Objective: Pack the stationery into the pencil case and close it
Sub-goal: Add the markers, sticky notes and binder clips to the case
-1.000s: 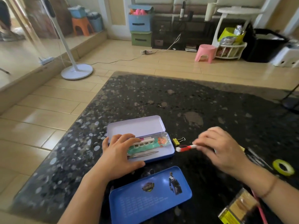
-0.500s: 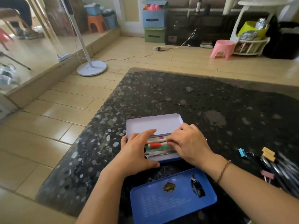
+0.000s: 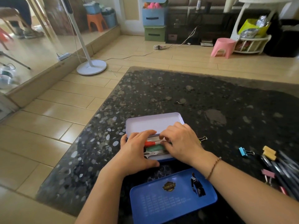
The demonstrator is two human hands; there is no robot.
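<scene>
The open pencil case (image 3: 153, 123) lies on the dark speckled table, its pale lid folded back. Inside it I see a red and white pen (image 3: 149, 143), a green item (image 3: 153, 148) and metal scissors (image 3: 153, 154). My left hand (image 3: 134, 152) grips the case's left end, with the thumb at the front edge and the fingers over the contents. My right hand (image 3: 181, 143) covers the right half, its fingertips pinched on the pen's white end inside the case.
A blue tin tray (image 3: 173, 194) lies just in front of the case. To the right are a yellow binder clip (image 3: 203, 139), a blue clip (image 3: 242, 151), tan clips (image 3: 269, 152), a pink clip (image 3: 267, 172) and a pile of dark pens (image 3: 284, 168). The table's left edge drops to a tiled floor.
My right hand carried the red and white pen from the table into the case and now presses it down among the contents. My left hand stayed on the case.
</scene>
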